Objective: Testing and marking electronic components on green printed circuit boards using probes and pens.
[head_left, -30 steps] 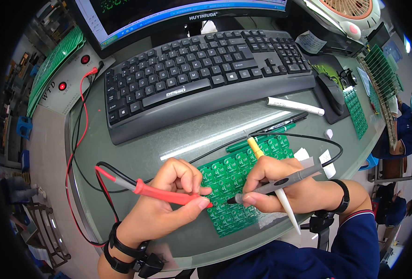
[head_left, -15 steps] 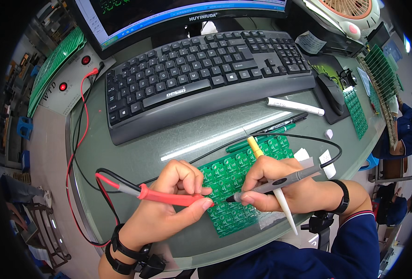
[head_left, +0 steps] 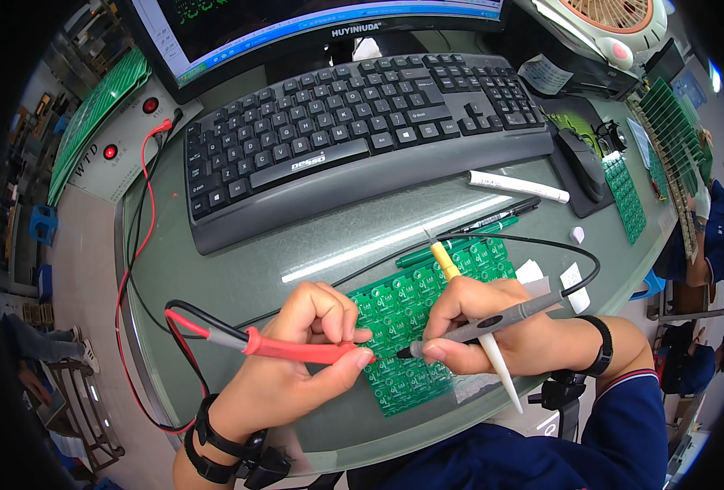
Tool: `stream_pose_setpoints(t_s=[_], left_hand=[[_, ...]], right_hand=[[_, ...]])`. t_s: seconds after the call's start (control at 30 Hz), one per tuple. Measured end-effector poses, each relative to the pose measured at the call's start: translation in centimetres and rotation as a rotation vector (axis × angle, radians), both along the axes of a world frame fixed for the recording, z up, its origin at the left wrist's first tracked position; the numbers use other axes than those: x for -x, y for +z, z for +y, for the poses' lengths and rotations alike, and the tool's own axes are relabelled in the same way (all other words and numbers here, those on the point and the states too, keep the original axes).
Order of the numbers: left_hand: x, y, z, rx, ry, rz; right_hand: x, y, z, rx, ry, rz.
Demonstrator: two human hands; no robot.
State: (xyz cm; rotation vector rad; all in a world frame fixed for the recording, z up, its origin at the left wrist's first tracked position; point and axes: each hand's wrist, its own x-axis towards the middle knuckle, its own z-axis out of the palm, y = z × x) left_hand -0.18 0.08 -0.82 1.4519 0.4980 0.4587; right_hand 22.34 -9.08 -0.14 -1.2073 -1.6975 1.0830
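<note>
Black cable [head_left: 545, 240] crosses a green pen [head_left: 413, 260]; left hand [head_left: 292, 372] grips red probe [head_left: 292, 346], right hand [head_left: 523, 340] grey probe [head_left: 501, 320] and slender tool [head_left: 445, 260].

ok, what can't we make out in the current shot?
All in the head view:
- Whether the red probe and grey probe tips touch the green board: too small.
- Board area beneath the right hand: covered by that hand.
- Middle of the yellow-and-white tool: behind the same hand.
- Top of the monitor: cut off by the upper edge.
- Top of the fan: same edge.
</note>
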Motion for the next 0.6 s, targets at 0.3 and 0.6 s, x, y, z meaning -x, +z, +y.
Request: stream_pose_setpoints(t_s=[0.3,0.6], left_hand=[[0.00,-0.07,-0.04,0.013,0.009,-0.001],[0.15,-0.18,0.01,0.058,-0.010,-0.032]], right_hand=[[0.11,-0.07,-0.02,-0.003,-0.012,0.005],[0.05,0.11,-0.12,0.029,-0.013,0.035]])
